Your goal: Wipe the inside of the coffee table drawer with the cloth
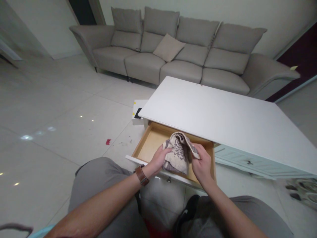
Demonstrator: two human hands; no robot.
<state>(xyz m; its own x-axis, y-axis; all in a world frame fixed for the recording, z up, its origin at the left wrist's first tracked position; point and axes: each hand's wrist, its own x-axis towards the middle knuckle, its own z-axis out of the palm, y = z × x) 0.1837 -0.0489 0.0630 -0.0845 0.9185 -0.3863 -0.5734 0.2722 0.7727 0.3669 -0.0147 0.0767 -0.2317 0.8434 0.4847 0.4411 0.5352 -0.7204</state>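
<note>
A folded cloth (178, 152), cream with a grey-brown pattern and looking like a towel, is held above an open drawer (151, 140). My left hand (159, 160) grips its left side, thumb on top and the other fingers hidden under it. On the right, my right hand (201, 162) pinches a loose corner or flap of the same cloth. The drawer has a light wooden inside and a white front with a small knob (168, 179). It is pulled out from a white coffee table (210, 109).
Behind the table stands a long grey sofa (146, 61) with a loose cushion (169, 48). A white box (137, 121) sits on the tiled floor by the table's left end. A red scrap (108, 141) lies further left. The table's second drawer (249, 162) is closed.
</note>
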